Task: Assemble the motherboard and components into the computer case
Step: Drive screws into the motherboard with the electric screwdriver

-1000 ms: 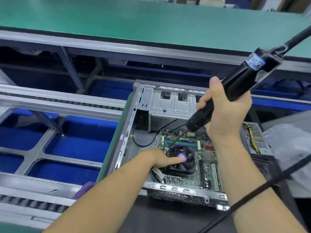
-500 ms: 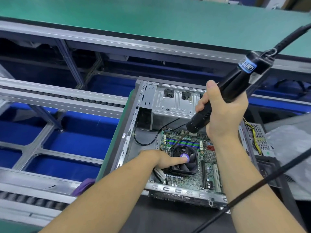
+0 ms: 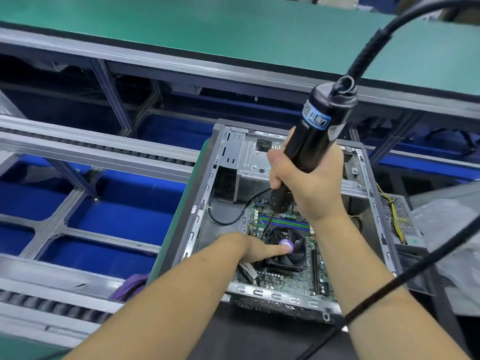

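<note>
One black cable (image 3: 384, 289) crossing right forearm, conveyor rails (image 3: 98, 152) left of computer case (image 3: 197, 219)

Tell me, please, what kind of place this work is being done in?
Probably a computer assembly line in a factory: roller conveyor rails, a green bench mat, and a corded electric screwdriver over an open computer case.

We see a computer case (image 3: 228, 152) of bare, dull grey sheet metal, and a motherboard (image 3: 293, 279) of green laminate with a black plastic fan (image 3: 285, 253). The electric screwdriver (image 3: 309, 141) has a smooth, glossy black plastic body and a braided cable (image 3: 368, 48). The bench (image 3: 181, 27) has a matt green mat edged with brushed metal rails (image 3: 78, 149).
</note>
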`<state>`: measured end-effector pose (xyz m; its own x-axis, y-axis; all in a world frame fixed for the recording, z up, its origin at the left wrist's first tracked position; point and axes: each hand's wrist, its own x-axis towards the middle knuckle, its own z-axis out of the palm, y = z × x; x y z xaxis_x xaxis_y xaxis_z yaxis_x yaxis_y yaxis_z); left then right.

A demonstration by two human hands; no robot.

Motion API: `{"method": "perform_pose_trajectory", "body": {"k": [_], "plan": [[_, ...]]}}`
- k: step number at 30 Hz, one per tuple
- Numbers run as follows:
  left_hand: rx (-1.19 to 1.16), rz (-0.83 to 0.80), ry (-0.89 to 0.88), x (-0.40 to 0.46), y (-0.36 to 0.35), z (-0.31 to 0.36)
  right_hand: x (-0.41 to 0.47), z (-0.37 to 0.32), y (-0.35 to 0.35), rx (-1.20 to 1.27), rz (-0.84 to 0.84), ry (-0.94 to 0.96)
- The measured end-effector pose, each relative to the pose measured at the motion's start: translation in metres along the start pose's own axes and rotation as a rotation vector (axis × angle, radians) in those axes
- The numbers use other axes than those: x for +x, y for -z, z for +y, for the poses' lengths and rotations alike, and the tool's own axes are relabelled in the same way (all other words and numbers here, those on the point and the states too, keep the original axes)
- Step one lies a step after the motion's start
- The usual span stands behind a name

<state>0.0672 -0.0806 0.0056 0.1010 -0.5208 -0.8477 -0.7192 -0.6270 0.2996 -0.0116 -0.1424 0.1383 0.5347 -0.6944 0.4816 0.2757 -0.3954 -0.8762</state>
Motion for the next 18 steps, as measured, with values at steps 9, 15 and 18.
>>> {"method": "perform_pose_trajectory", "body": {"k": [9, 15, 18], "plan": [[0.041, 0.002, 0.006, -0.001, -0.001, 0.000, 0.010, 0.004, -0.007, -0.023, -0.161, -0.073], [0.041, -0.027, 0.010, -0.002, 0.000, -0.001, 0.007, 0.007, 0.002, 0.028, -0.124, -0.088], [0.048, -0.020, 0.014, -0.004, 0.000, 0.000, 0.007, 0.006, -0.005, -0.020, -0.173, -0.081]]}}
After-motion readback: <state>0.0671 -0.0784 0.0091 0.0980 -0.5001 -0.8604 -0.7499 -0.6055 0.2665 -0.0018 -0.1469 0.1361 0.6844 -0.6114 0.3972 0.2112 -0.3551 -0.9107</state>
